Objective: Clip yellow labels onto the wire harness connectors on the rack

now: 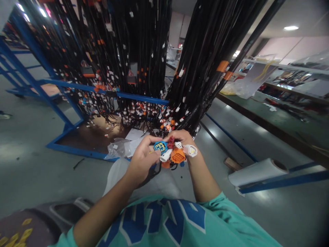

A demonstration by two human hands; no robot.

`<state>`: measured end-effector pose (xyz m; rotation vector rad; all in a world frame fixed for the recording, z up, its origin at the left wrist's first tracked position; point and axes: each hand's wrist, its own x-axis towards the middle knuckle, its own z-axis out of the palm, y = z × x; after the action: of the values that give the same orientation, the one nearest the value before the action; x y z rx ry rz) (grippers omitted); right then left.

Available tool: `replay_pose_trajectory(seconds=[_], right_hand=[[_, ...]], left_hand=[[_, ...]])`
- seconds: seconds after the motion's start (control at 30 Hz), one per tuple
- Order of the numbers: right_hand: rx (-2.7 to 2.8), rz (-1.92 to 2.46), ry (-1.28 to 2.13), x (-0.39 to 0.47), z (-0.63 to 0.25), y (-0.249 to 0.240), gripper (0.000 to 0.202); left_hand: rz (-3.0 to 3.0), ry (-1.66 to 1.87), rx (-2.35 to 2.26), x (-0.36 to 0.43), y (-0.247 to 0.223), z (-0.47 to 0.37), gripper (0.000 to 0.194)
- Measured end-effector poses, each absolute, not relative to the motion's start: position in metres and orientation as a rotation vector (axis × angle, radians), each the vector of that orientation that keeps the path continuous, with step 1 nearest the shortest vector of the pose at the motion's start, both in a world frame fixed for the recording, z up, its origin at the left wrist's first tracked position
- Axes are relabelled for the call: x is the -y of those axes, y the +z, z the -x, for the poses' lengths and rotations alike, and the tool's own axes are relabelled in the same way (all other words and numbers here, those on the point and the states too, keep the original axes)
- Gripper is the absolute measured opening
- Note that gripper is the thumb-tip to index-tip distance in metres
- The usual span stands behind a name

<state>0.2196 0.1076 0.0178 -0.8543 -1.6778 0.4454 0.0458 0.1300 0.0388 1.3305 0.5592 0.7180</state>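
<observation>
My left hand pinches a blue wire connector with a yellow inner face between thumb and fingers. My right hand curls behind a cluster of connectors and grips it, though most of its fingers are hidden. In that cluster are an orange connector, a dark red one and a white connector by the right wrist. A white tube-shaped connector lies next to the blue one. Just beyond my hands hang thick black wire harnesses with many small connectors at their ends.
A blue metal rack frame crosses ahead, with a brown base board and a clear plastic bag at its foot. To the right are a long workbench and a white plastic roll. A dark, yellow-marked object stands lower left.
</observation>
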Motion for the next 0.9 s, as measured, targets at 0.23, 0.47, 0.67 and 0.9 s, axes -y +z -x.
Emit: replay_pose_trajectory(seconds=[0.23, 0.47, 0.67, 0.9], right_hand=[[1.745, 0.881, 0.433, -0.107, -0.220, 0.019, 0.044], [1.707, 0.902, 0.393, -0.106, -0.217, 0.016, 0.047], [1.762, 0.911, 0.360, -0.106, -0.218, 0.018, 0.051], [1.817, 0.888, 0.245, -0.108, -0.215, 0.016, 0.044]], left_hand=[[-1.380, 0.605, -0.605, -0.135, 0.048, -0.044, 0.029], [-1.294, 0.583, -0.565, -0.136, 0.049, -0.045, 0.029], [-1.265, 0.560, -0.596, -0.137, 0.050, -0.044, 0.030], [-1.261, 0.590, -0.722, -0.137, 0.051, -0.045, 0.024]])
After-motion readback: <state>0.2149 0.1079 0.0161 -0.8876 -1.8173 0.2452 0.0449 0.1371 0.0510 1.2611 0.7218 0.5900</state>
